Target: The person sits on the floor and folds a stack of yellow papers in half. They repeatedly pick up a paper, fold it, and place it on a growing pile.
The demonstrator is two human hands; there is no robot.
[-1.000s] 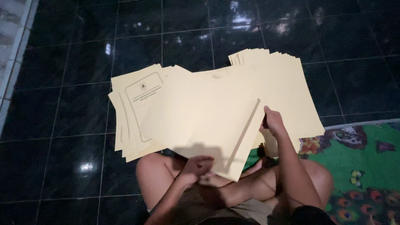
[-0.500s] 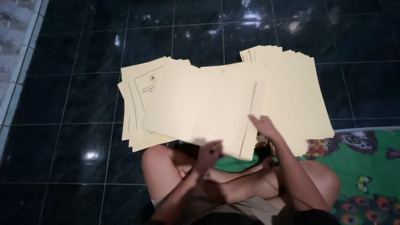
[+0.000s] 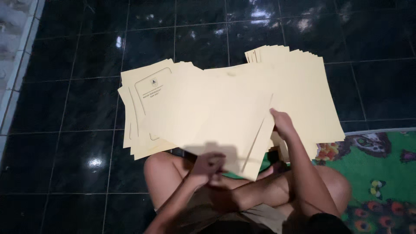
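At the far left a pale tiled edge [image 3: 17,65] is seen beside the dark glossy tile floor [image 3: 65,151], on which bright reflections are scattered. Further right, a fanned stack of cream paper folders [image 3: 138,130] lies flat on the floor; a printed frame and a small emblem are shown on its top sheet. This left stack is partly covered by a single cream folder [image 3: 212,117], which is held up and tilted above the person's lap, its near corner pointing down toward the knees.

Below that folder the left hand [image 3: 208,167] is seen, loosely curled, with the fingers [image 3: 216,158] bent in just under the folder's lower edge. Whether the edge is actually pinched there cannot be told, since the hand lies in the folder's shadow. The bare crossed legs [image 3: 242,195] are seen beneath, and a strip of green is visible between folder and legs.

To the right, the right hand [image 3: 281,123] is laid on the folder's right edge, the fingers closed against that edge beside a long crease, so that the sheet is held from this side. Behind and to the right of this hand a second, larger fanned stack of cream folders [image 3: 303,86] is spread on the floor, its many edges stepped at the top. At the far right a green mat with colourful patterns [image 3: 381,173] lies on the floor, touched by the right knee.
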